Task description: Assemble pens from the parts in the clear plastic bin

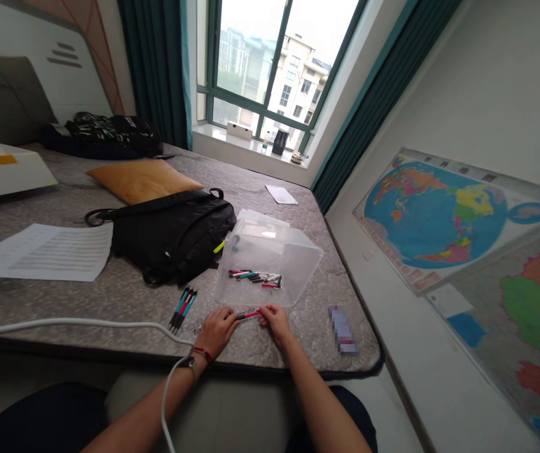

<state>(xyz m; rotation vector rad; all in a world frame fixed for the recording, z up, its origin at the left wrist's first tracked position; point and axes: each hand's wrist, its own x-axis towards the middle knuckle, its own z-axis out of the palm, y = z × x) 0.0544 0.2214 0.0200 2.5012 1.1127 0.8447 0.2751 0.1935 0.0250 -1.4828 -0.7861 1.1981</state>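
Note:
A red and black pen (249, 314) lies level between my two hands, just in front of a clear plastic bin. My left hand (219, 329) is closed on its dark end, and my right hand (275, 321) pinches the red end. Inside the clear bin (305, 261) several pen parts (255, 277) in red, teal, white and black lie loose. Left of my left hand, several pens (183, 308) in teal, red and black lie side by side on the mattress. Some tiny dark bits near my left wrist are too small to name.
A white cable (109, 323) runs across the mattress (298, 352) and over my left forearm. Behind lie a black backpack (175, 233), an orange cushion (144, 179) and a printed sheet (57, 251). A blurred-out rectangular object (343, 330) lies at right, near the wall with maps (439, 214).

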